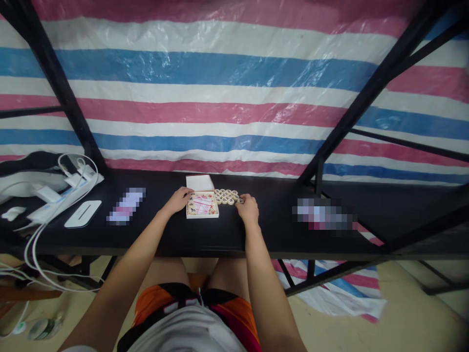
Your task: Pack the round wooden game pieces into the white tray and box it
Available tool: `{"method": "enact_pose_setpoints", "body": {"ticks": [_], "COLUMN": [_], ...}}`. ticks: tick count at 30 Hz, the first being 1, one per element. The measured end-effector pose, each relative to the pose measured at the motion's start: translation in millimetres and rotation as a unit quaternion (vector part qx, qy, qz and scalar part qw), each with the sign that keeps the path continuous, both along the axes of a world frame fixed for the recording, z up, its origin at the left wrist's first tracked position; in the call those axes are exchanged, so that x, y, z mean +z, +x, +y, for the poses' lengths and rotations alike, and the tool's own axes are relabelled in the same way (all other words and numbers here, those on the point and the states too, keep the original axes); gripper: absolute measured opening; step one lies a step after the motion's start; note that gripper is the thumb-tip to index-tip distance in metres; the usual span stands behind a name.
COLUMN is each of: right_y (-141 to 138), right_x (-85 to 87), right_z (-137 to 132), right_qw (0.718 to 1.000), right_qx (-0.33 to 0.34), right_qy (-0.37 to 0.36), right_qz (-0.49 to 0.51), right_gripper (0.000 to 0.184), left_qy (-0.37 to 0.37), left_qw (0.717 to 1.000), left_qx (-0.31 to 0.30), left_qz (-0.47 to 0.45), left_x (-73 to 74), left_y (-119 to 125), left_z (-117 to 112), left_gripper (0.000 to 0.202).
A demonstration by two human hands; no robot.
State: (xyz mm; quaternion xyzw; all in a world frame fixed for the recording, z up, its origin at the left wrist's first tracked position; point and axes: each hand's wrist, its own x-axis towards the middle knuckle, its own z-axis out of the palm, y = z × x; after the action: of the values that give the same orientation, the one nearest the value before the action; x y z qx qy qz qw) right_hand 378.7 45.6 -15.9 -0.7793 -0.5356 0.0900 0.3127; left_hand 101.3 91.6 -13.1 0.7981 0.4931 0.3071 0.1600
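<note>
From the head camera, the left hand (179, 199) lay against the upper left corner of a small open box (202, 205) on the black counter (271, 230). Its fingers curled over the rim, but at that size I could not tell whether they gripped the box or only steadied it. The box held a folded sheet with red lines and a few round pieces along its edges, their markings too small to read. A white lid (200, 182) lay just behind the box, touching it.

Just to the right of the box sat a cluster of round pieces (226, 196). The right hand (248, 209) rested knuckles up at the cluster's right end, with its fingertips on the end piece (241, 200). The hand hid its own fingertips, so I could not tell whether it pinched the piece.

Far to the left, white cables (44, 230) trailed off the counter's edge. Two patches on the counter were blurred out.
</note>
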Motion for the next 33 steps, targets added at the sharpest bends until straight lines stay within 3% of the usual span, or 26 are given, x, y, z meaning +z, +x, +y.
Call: {"method": "enact_pose_setpoints", "body": {"ticks": [18, 23, 27, 30, 33], "right_y": [-12.4, -10.9, -12.8, -25.7, -51.6], "right_x": [2.3, 1.3, 1.8, 6.6, 13.6], "right_z": [-4.5, -6.2, -5.5, -7.2, -16.3], "right_qw": [0.998, 0.999, 0.999, 0.986, 0.938], "right_qx": [0.026, 0.027, 0.025, 0.102, 0.283], "right_qy": [-0.041, -0.022, 0.038, 0.128, 0.185], "right_qz": [-0.038, -0.024, -0.025, -0.041, -0.080], "right_gripper": [0.039, 0.037, 0.035, 0.025, 0.020], "left_qy": [-0.004, -0.002, -0.001, -0.002, -0.001], "left_qw": [1.000, 1.000, 1.000, 1.000, 1.000], "left_qx": [-0.004, -0.003, -0.003, -0.005, -0.005], "left_qz": [-0.005, -0.008, -0.004, -0.004, -0.008], "left_x": [0.3, -0.3, 0.4, 1.3, 1.7], "left_y": [-0.3, -0.7, -0.6, -0.3, -0.1], "left_z": [-0.3, -0.5, -1.1, -1.6, -1.6], "left_gripper": [0.033, 0.034, 0.033, 0.032, 0.032]}}
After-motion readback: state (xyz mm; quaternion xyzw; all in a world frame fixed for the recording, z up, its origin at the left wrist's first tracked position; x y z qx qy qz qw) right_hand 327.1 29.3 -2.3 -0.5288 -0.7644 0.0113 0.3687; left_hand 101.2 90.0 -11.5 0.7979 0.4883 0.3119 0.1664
